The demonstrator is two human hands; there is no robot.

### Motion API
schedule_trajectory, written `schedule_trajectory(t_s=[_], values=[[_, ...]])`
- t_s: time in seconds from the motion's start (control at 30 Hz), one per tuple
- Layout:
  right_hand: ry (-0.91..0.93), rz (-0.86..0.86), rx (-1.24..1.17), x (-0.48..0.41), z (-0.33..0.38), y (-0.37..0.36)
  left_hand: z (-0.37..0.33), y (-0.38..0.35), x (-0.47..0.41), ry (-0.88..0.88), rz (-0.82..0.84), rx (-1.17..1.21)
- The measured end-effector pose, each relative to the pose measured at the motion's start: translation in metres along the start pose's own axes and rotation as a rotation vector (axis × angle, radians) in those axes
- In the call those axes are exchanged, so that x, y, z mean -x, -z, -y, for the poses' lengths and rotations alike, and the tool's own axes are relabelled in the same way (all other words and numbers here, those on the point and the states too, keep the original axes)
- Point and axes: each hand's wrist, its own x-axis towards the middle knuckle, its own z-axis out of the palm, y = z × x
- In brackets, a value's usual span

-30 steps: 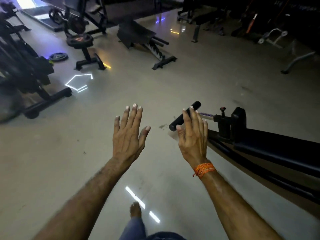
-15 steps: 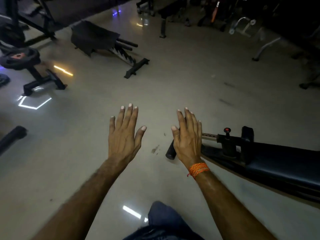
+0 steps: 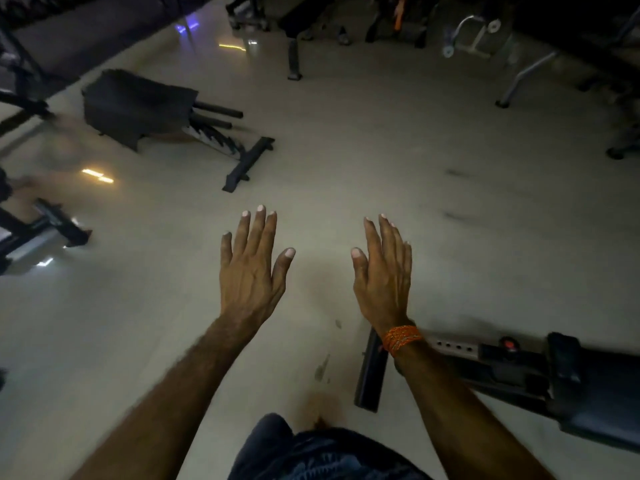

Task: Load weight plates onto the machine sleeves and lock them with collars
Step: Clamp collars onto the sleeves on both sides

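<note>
Both hands are hanging empty and flat over the floor [image 3: 346,109], fingers spread, gripping nothing. The left hand [image 3: 251,268] and the right hand [image 3: 384,271], the one with an orange thread band [image 3: 401,337] at the wrist, are holding the same pose as a second ago, but the view is sliding: the padded bench [image 3: 588,393] with its black end bar [image 3: 372,368], which was lying under the right fingers, is now sitting down at the wrist and forearm, and the stand with the plate on the left is dropping out of sight. To my eye the person is walking across the room, passing the bench, and not yet starting any loading.

No weight plate, collar or machine sleeve is showing clearly now; the task's things are somewhere out of frame.

Going left to right, blurred dark frames [image 3: 38,233] are crowding the left edge, an overturned black bench [image 3: 138,105] is lying farther back, and more dim equipment [image 3: 478,32] is lining the far side. The pale glossy floor is catching streaks of light, with a few dark scuffs.
</note>
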Motion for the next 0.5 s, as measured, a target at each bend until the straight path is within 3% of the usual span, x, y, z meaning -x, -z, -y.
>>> schedule_trajectory(t_s=[0.5], values=[[-0.366,-0.235,0.226,-0.301,-0.119,-0.066,-0.068,-0.154,-0.414,-0.506,0.126,0.163]])
